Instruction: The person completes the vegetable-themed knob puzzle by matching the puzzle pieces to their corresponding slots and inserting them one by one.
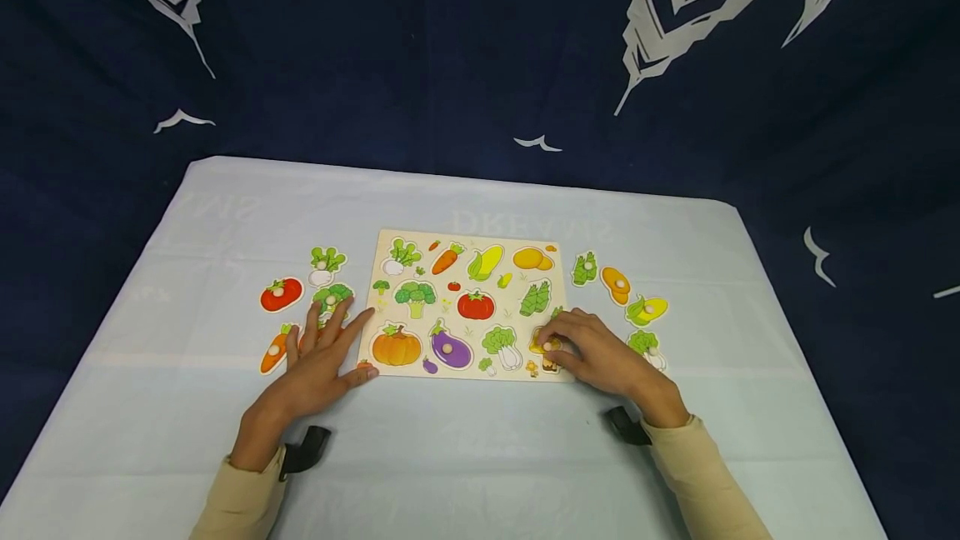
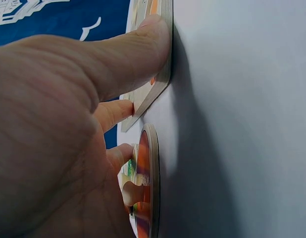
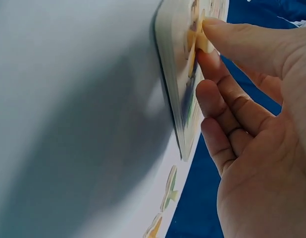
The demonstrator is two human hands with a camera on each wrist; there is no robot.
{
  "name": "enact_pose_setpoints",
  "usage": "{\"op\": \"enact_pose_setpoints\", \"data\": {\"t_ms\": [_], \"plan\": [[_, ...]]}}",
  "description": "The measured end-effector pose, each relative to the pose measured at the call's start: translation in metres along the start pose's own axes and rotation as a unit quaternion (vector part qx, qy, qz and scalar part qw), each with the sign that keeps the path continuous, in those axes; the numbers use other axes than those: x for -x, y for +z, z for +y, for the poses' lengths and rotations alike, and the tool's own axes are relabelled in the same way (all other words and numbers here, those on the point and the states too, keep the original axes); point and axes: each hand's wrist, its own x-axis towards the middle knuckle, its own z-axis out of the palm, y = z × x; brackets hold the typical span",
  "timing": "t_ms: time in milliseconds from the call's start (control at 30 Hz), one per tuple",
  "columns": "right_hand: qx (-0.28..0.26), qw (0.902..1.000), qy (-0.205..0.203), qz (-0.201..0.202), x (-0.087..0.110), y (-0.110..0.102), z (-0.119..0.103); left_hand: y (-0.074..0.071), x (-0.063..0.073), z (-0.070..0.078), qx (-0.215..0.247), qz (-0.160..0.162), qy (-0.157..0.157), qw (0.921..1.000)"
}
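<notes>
A wooden vegetable puzzle board lies on the table. At its lower right corner my right hand pinches the wooden knob of a yellow-brown mushroom puzzle piece, which the fingers partly cover. My left hand is spread, its thumb and index finger touching the board's left edge. Beneath its other fingers are a broccoli piece and a carrot piece; a further piece there is mostly hidden. An eggplant piece with a knob sits in the board's bottom row.
Left of the board lie a tomato piece and a radish piece. On the right are an asparagus piece, a potato piece, a corn piece and a cabbage piece. A dark blue curtain hangs behind the white-covered table.
</notes>
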Motion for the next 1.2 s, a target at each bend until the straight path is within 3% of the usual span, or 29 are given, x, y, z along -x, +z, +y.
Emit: {"op": "enact_pose_setpoints", "data": {"t_ms": [367, 933, 1200], "plan": [[-0.012, 0.9994, 0.010, 0.029, 0.015, -0.012, 0.003, 0.000, 0.002, 0.001, 0.001, 0.004, 0.001, 1.0000], [0.010, 0.9941, 0.060, 0.090, 0.054, -0.041, 0.043, -0.002, 0.001, 0.003, 0.004, 0.002, -0.001, 1.0000], [0.032, 0.9921, 0.074, 0.096, 0.067, -0.045, 0.053, -0.002, 0.002, 0.003, 0.008, 0.003, 0.003, 1.0000]]}}
